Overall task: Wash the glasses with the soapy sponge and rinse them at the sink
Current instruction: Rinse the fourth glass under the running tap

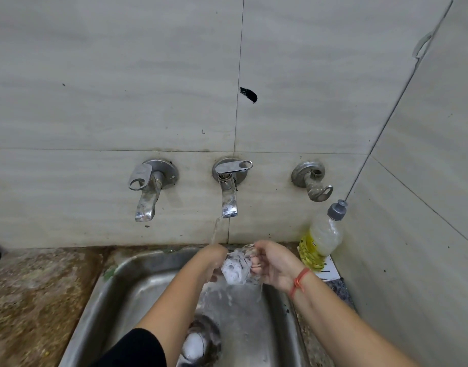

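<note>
A clear glass [239, 268], covered in white foam, is held over the steel sink [116, 292] just below the middle tap [228, 200]. My right hand [272, 263] grips the glass from the right, fingers curled round its side. My left hand [214, 260] is on its left side, fingers curled against the foamy glass. A thin stream of water [215, 231] falls from the middle tap onto my left hand. No sponge shows between the hands. A foamy white lump [193, 345] lies at the drain.
A left tap [145, 192] and a right wall valve [313, 181] flank the middle tap. A bottle of yellow liquid with a grey cap [320, 239] stands at the sink's back right corner. Speckled stone counter [37, 300] lies left of the sink.
</note>
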Demonstrator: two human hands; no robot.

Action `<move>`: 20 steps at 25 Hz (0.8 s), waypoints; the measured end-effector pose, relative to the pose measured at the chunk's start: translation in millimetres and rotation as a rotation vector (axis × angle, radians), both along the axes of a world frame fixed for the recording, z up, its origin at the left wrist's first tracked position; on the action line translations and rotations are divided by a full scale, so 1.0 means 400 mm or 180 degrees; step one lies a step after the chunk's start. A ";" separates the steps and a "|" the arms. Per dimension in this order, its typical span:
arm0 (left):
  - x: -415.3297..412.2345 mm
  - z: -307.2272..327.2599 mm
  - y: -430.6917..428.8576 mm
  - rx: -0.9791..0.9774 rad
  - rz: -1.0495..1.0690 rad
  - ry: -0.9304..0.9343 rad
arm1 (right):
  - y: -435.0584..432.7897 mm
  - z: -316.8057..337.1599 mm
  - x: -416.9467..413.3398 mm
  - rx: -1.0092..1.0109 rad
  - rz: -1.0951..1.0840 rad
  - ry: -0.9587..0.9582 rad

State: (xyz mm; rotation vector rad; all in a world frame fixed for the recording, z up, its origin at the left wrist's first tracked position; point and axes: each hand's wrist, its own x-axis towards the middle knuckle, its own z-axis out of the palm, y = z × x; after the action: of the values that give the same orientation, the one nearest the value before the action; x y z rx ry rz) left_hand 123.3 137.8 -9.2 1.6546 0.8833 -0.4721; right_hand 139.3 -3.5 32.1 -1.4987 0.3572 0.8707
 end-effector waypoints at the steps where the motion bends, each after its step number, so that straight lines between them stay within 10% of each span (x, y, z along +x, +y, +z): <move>1: -0.009 0.006 0.007 -0.0034 0.0017 0.0017 | 0.010 -0.001 -0.002 -0.0040 0.0031 0.0018; 20: 0.077 -0.060 0.005 -0.1780 0.1561 -0.0452 | 0.027 -0.015 0.016 0.0125 -0.0710 0.0091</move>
State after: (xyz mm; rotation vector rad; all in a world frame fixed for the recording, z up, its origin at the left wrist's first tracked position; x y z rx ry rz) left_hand 154.2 139.8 -33.2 0.9099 0.9110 -0.2248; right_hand 145.8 7.4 26.3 -1.3815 0.5151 0.7181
